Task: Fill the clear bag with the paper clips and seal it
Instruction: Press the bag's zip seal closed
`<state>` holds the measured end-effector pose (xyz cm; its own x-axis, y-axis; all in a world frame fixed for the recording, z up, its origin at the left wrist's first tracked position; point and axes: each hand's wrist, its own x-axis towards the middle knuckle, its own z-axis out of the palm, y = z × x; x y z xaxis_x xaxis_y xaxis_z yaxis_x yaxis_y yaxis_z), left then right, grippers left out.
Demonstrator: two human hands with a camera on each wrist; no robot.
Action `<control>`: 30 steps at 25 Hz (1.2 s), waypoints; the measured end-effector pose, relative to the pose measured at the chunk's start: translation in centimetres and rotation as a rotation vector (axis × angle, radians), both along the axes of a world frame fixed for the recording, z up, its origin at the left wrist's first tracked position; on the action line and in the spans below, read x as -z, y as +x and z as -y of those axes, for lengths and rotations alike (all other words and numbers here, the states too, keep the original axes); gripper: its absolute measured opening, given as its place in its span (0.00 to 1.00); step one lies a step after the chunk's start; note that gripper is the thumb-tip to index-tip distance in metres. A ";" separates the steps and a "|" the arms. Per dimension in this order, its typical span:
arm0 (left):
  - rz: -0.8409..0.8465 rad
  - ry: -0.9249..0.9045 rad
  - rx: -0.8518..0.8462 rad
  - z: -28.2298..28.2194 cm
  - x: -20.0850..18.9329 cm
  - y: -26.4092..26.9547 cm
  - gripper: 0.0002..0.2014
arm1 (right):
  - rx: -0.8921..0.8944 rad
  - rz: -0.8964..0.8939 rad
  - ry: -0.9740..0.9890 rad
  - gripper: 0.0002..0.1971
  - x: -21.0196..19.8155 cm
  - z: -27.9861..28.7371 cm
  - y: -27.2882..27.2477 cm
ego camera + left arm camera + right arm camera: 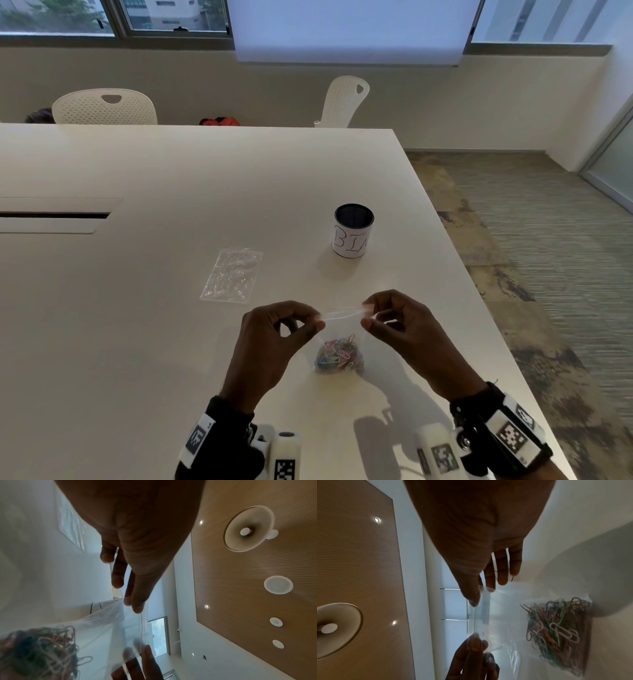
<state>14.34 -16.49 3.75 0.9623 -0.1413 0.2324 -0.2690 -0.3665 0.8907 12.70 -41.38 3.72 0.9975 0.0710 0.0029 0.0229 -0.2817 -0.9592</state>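
My left hand (274, 337) and right hand (399, 325) pinch the mouth of the clear bag (337, 334) (paper clips (339, 354) inside), near the table's (171, 342) right edge, so next I should press the seal along.

Right hand (476, 545) pinching the clear bag's (501, 615) top edge.
Thumb and fingertip meet on the strip; the left hand (471, 660) pinches the same edge lower in frame. Coloured paper clips (556, 628) bunch at the bag's bottom.
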 end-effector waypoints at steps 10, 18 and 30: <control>-0.018 0.039 0.078 1.1 0.1 1.3 0.04 | -0.071 0.115 -0.080 0.02 0.0 -1.2 1.4; -0.006 0.049 0.085 1.6 0.2 1.5 0.02 | -0.055 0.208 -0.127 0.02 1.0 -1.0 1.7; 0.052 0.045 0.049 2.2 0.4 0.9 0.03 | -0.064 0.255 -0.096 0.04 1.8 -1.7 1.9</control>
<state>15.26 -18.69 3.35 0.9406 -0.1996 0.2745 -0.3333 -0.3911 0.8579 14.64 -39.64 1.94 0.9589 0.1461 0.2434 0.2808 -0.3616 -0.8890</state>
